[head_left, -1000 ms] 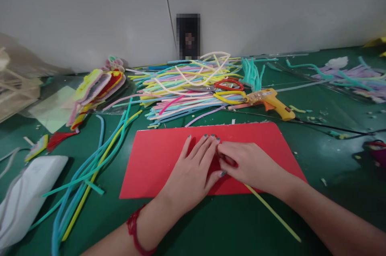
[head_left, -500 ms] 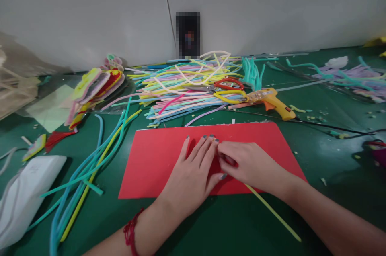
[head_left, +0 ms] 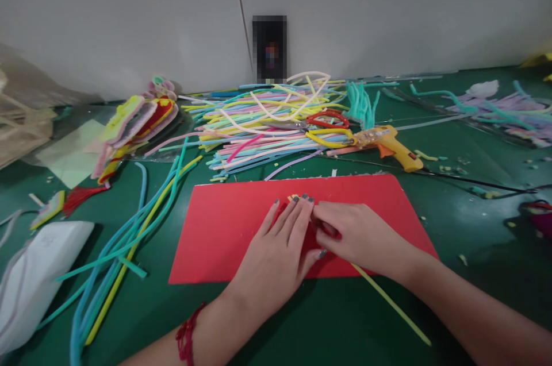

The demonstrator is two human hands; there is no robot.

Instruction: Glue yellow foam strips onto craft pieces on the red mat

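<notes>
My left hand (head_left: 276, 251) lies flat, fingers stretched out, on a red sheet (head_left: 215, 234) on the green table. Its fingertips press on a small piece that shows yellow at its far edge (head_left: 294, 197). My right hand (head_left: 357, 237) rests beside it, fingers curled in a pinch at the same spot. A long yellow strip (head_left: 388, 303) runs from under my right hand toward the front right. What the pinch holds is hidden.
Behind the sheet lie a pile of coloured foam strips (head_left: 263, 124), red scissors (head_left: 328, 120) and a yellow glue gun (head_left: 388, 145). Loose blue and yellow strips (head_left: 125, 239) trail at the left, next to a white object (head_left: 34, 274). Flat coloured shapes (head_left: 133, 119) are stacked back left.
My left hand's fingers have drawn closer together and shifted slightly right, uncovering a bit of yellow at the fingertips. My right hand has hardly moved.
</notes>
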